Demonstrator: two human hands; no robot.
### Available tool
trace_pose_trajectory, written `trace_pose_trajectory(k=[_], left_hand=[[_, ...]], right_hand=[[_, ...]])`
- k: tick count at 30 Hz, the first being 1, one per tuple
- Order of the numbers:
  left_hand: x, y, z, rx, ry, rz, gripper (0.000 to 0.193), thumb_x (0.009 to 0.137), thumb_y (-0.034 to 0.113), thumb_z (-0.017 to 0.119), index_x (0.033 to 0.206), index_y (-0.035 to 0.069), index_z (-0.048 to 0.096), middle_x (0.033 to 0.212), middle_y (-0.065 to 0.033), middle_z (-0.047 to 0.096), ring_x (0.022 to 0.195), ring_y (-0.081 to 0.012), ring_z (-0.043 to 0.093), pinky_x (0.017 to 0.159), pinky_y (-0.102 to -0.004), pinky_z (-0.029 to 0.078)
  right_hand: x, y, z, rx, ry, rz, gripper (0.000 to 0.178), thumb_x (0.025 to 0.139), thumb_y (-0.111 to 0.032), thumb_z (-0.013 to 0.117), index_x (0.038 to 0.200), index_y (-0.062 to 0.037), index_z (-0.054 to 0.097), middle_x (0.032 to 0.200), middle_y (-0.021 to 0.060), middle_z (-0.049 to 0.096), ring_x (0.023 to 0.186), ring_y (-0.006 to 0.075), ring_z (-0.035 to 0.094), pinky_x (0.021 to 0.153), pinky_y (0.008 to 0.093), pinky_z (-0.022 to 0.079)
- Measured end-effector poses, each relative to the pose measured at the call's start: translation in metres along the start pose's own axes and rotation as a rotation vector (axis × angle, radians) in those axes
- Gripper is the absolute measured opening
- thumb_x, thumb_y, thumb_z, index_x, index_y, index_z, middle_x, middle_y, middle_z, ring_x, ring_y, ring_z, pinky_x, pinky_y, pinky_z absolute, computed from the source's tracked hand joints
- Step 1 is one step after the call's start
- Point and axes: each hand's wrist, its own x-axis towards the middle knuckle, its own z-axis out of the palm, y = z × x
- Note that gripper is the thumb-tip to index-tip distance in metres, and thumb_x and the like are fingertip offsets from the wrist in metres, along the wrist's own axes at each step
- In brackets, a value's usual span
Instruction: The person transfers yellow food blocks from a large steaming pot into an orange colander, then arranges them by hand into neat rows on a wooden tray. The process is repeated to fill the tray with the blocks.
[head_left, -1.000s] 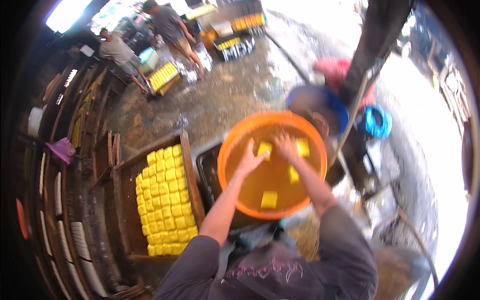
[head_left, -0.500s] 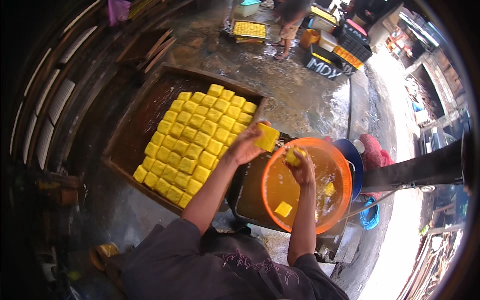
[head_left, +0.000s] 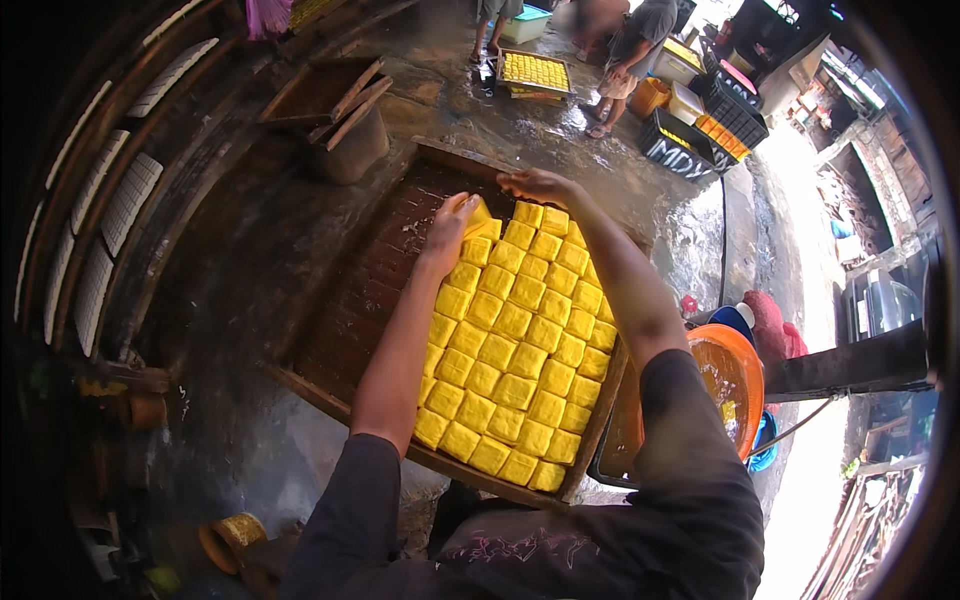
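Note:
Yellow tofu blocks (head_left: 497, 350) sit packed in close rows in a shallow wooden tray (head_left: 345, 290), filling its right part. My left hand (head_left: 447, 235) is at the far left end of the rows, closed around a tilted yellow tofu block (head_left: 478, 218). Part of that block is hidden behind the fingers. At the tray's far edge, my right hand (head_left: 537, 187) has its fingers curled over the wooden rim, and no tofu shows in it. The tray's left part is bare dark wood with wet streaks.
An orange basin (head_left: 752, 362) of cloudy liquid stands right of the tray, partly behind my right arm. Dark crates (head_left: 680, 145), another tofu tray (head_left: 535, 72) and people stand farther back. A wooden box (head_left: 318, 92) lies beyond the tray; a dark beam (head_left: 850, 362) juts in from the right.
My right hand has left the orange basin and moved to the tray's far rim, without the block it held. My left hand has moved over the tray's far rows. The view has swung left.

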Motion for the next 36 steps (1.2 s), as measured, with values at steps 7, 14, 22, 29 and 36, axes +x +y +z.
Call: trace_pose_trajectory(k=[7, 14, 22, 29, 36], left_hand=[[0.009, -0.039, 0.013, 0.589, -0.343, 0.042, 0.074, 0.106, 0.019, 0.056, 0.17, -0.009, 0.03, 0.17, -0.0375, 0.041, 0.161, -0.0456, 0.041, 0.134, -0.0458, 0.033], [0.057, -0.077, 0.02, 0.447, -0.263, 0.245, 0.075, 0.106, 0.014, 0.054, 0.172, -0.007, 0.026, 0.178, -0.031, 0.031, 0.167, -0.0408, 0.031, 0.137, -0.0433, 0.027], [-0.002, -0.063, 0.051, 1.39, -0.403, 0.584, 0.079, 0.117, 0.061, 0.036, 0.174, 0.007, 0.038, 0.188, -0.0145, 0.013, 0.173, -0.0386, 0.014, 0.138, -0.0613, 0.013], [-0.112, -0.006, 0.18, 1.404, -0.313, 0.206, 0.077, 0.119, 0.057, 0.042, 0.173, 0.002, 0.034, 0.182, -0.0272, 0.025, 0.17, -0.0406, 0.021, 0.136, -0.0666, 0.015], [-0.39, -0.146, 0.464, 0.638, -1.15, 0.003, 0.103, 0.091, 0.048, 0.089, 0.166, -0.004, 0.042, 0.166, -0.0302, 0.049, 0.154, -0.0401, 0.051, 0.128, -0.0492, 0.041]], right_hand=[[0.019, -0.017, 0.008, -0.031, 0.063, -0.153, 0.048, 0.097, -0.032, 0.084, 0.137, -0.0138, 0.064, 0.128, 0.0152, 0.075, 0.115, 0.0381, 0.073, 0.097, 0.0526, 0.058], [0.015, -0.015, 0.028, -0.22, 0.114, -0.185, 0.052, 0.105, -0.021, 0.074, 0.151, -0.0129, 0.053, 0.133, 0.0178, 0.076, 0.122, 0.0339, 0.074, 0.105, 0.0467, 0.057], [-0.326, 0.088, 0.146, 0.48, 1.045, -0.087, 0.022, 0.109, -0.002, 0.057, 0.126, 0.0016, 0.07, 0.112, 0.0111, 0.082, 0.107, 0.0203, 0.077, 0.098, 0.0352, 0.059], [-0.682, 0.304, 0.209, -0.115, 1.171, 1.208, 0.048, 0.106, -0.034, 0.067, 0.146, -0.007, 0.065, 0.135, 0.0296, 0.071, 0.13, 0.0496, 0.066, 0.114, 0.0574, 0.052], [-0.663, 0.453, 0.168, 1.054, 1.246, 0.581, 0.052, 0.104, -0.035, 0.078, 0.147, -0.0077, 0.066, 0.135, 0.0185, 0.072, 0.126, 0.0338, 0.07, 0.106, 0.0489, 0.058]])
